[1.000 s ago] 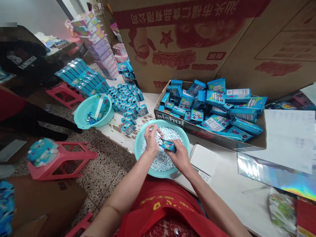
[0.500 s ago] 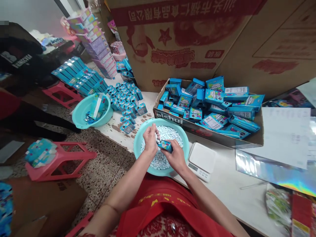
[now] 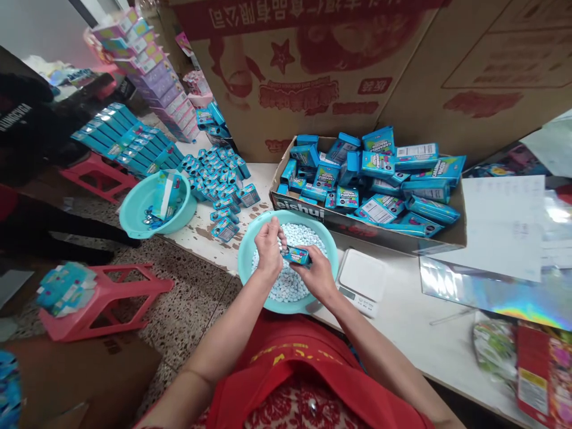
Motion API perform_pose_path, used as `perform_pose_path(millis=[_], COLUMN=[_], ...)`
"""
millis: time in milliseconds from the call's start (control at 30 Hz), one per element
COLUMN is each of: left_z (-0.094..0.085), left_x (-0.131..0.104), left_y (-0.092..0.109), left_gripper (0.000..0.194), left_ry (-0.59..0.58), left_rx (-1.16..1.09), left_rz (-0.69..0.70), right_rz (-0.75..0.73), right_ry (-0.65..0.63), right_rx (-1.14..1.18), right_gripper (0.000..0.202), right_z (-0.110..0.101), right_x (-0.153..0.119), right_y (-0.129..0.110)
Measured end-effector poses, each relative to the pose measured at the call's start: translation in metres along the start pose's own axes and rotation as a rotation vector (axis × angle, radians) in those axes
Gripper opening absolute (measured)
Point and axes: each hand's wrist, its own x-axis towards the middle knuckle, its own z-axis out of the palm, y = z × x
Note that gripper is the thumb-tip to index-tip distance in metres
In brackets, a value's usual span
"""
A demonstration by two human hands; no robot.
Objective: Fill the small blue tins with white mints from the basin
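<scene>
Over a turquoise basin [image 3: 333, 262] of small white candies [image 3: 290, 287], my right hand [image 3: 318, 273] grips a small blue box [image 3: 297, 255] lying on its side, its left end toward my other hand. My left hand [image 3: 270, 247] is curled closed around some white candies, a few showing at its fingers beside the box's end. To the right of the basin sits a white digital scale [image 3: 363, 275]. Behind is an open carton [image 3: 393, 235] heaped with larger blue boxes [image 3: 382, 208].
Several small blue boxes [image 3: 218, 179] stand left of the carton, near a second turquoise basin [image 3: 183, 211]. A red stool [image 3: 116, 298] is at the left, with a person's dark legs [image 3: 67, 220] behind. Papers [image 3: 504, 220] lie at the right.
The view has shifted slightly, moving the surroundings left. The small box has turned a little more level in my right hand. My left hand remains closed beside its end.
</scene>
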Motion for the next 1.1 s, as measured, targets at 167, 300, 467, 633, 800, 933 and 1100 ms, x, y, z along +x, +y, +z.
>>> perform_pose_path(millis=[167,300,467,633,800,933,1100], left_z=[0.003,0.007,0.01,0.008,0.007,-0.006,-0.05], left_x=[-0.009,-0.012,-0.013,-0.012,-0.006,0.006,0.026], left_y=[0.021,0.026,0.011,0.006,0.013,0.017,-0.012], left_gripper=[0.045,0.044,0.046,0.047,0.049,0.046,0.027], left_ry=[-0.072,-0.116,-0.055,-0.046,-0.093,-0.127,-0.253], left_rx=[-0.043,-0.06,-0.053,-0.047,-0.013,0.006,0.634], left_rz=[-0.081,-0.036,-0.024,0.046,-0.044,-0.001,0.082], right_rz=[0.035,0.051,0.068,0.019,0.099,0.209,0.268], right_ry=[0.033,0.091,0.069,0.092,0.134,0.163,0.23], right_rx=[0.117,0.168,0.089,0.08,0.156,0.343,0.364], right_gripper=[0.03,0.03,0.029,0.03,0.03,0.036,0.04], right_z=[-0.007,-0.01,-0.008,-0.006,-0.002,-0.015,-0.041], right_x=[-0.003,-0.008,-0.01,-0.01,-0.007,-0.015,-0.028], right_y=[-0.004,-0.005,-0.007,-0.009,-0.003,-0.005,0.001])
